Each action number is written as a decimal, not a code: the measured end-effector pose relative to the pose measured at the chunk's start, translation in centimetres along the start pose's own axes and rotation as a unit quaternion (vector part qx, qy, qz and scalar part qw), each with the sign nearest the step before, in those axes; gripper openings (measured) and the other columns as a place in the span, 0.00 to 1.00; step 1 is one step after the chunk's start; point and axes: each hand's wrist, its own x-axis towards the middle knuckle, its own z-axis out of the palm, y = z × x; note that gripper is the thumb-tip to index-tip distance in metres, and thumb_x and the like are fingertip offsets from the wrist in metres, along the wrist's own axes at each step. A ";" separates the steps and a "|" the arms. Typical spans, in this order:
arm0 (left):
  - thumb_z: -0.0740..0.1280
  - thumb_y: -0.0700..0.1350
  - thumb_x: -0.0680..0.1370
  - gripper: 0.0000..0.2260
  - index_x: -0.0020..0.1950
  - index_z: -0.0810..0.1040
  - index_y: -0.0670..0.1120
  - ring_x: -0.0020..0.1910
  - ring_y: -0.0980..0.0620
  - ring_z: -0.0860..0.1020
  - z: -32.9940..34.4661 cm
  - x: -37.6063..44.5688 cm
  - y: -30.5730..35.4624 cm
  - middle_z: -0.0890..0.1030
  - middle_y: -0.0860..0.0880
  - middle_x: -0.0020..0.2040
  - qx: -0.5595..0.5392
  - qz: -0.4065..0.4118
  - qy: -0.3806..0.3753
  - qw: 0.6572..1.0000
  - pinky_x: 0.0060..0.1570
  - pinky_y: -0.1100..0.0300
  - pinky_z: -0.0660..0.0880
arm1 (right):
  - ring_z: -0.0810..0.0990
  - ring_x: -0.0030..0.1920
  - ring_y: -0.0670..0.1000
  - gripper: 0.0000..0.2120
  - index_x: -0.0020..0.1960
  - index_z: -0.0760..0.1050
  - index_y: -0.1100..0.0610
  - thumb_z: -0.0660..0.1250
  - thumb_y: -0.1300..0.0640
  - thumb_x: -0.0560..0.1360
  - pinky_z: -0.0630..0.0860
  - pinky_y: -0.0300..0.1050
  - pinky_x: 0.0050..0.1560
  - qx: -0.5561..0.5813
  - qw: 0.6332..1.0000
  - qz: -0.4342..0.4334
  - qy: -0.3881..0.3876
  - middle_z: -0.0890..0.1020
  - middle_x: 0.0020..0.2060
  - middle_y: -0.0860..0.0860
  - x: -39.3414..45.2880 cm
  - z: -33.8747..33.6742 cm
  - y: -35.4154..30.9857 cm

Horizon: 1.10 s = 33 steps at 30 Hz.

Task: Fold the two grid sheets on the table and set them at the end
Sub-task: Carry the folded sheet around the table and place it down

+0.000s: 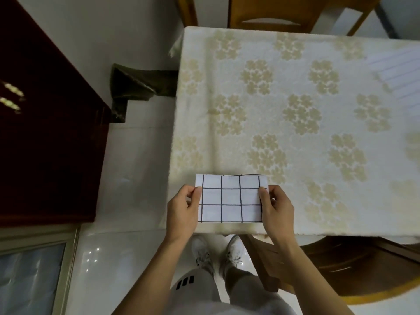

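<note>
A folded white sheet with a black grid lies at the near left corner of the table. A second layer's edge peeks out along its far side. My left hand pinches the sheet's left edge between thumb and fingers. Over on the sheet's right edge, my right hand pinches it the same way. Whether this is one sheet or two stacked, I cannot tell.
The table wears a cream cloth with a floral pattern. A lined paper lies at the far right edge. One wooden chair stands at the far end, another near my right side. A dark cabinet is on the left.
</note>
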 end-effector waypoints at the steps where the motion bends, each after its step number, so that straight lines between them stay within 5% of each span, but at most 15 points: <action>1: 0.65 0.47 0.81 0.10 0.39 0.74 0.51 0.33 0.58 0.73 0.3 0.8 0.0 0.77 0.56 0.34 0.001 -0.014 -0.013 1.000 0.33 0.70 0.67 | 0.75 0.35 0.48 0.11 0.44 0.74 0.53 0.61 0.50 0.82 0.71 0.45 0.36 -0.006 1.000 0.004 0.002 0.79 0.36 0.51 0.8 0.1 0.2; 5: 0.66 0.46 0.80 0.07 0.44 0.78 0.45 0.40 0.55 0.76 1.6 4.1 0.3 0.81 0.52 0.41 0.018 -0.064 -0.040 0.997 0.38 0.67 0.71 | 0.71 0.33 0.49 0.13 0.42 0.74 0.58 0.62 0.52 0.81 0.65 0.40 0.33 -0.020 0.999 0.027 -0.003 0.78 0.35 0.57 4.3 0.6 0.4; 10: 0.68 0.47 0.78 0.05 0.46 0.78 0.47 0.42 0.53 0.79 2.6 8.4 1.0 0.81 0.53 0.42 0.057 -0.109 -0.063 0.990 0.42 0.59 0.74 | 0.72 0.33 0.48 0.12 0.42 0.75 0.58 0.64 0.52 0.80 0.67 0.33 0.33 -0.047 0.998 0.033 -0.029 0.77 0.32 0.50 9.1 1.1 0.4; 19: 0.67 0.48 0.78 0.02 0.46 0.77 0.51 0.47 0.48 0.80 4.8 11.4 0.7 0.82 0.53 0.46 0.204 -0.130 -0.044 0.969 0.43 0.59 0.72 | 0.67 0.29 0.47 0.16 0.35 0.67 0.55 0.64 0.52 0.79 0.63 0.41 0.28 -0.144 0.987 0.050 -0.056 0.70 0.28 0.48 13.0 2.5 1.6; 26: 0.66 0.52 0.78 0.07 0.47 0.78 0.50 0.40 0.48 0.76 5.6 11.1 1.1 0.81 0.51 0.43 0.354 -0.089 -0.012 0.931 0.37 0.58 0.70 | 0.76 0.35 0.51 0.10 0.42 0.74 0.55 0.66 0.49 0.77 0.72 0.43 0.34 -0.212 0.974 0.076 -0.040 0.78 0.36 0.49 13.0 3.3 2.8; 33: 0.67 0.54 0.78 0.09 0.47 0.75 0.48 0.40 0.48 0.75 5.4 11.1 1.3 0.79 0.51 0.44 0.346 -0.119 -0.011 0.930 0.35 0.58 0.68 | 0.77 0.43 0.53 0.14 0.47 0.71 0.54 0.70 0.44 0.74 0.74 0.46 0.40 -0.190 0.976 0.106 -0.010 0.77 0.43 0.49 13.0 3.1 2.9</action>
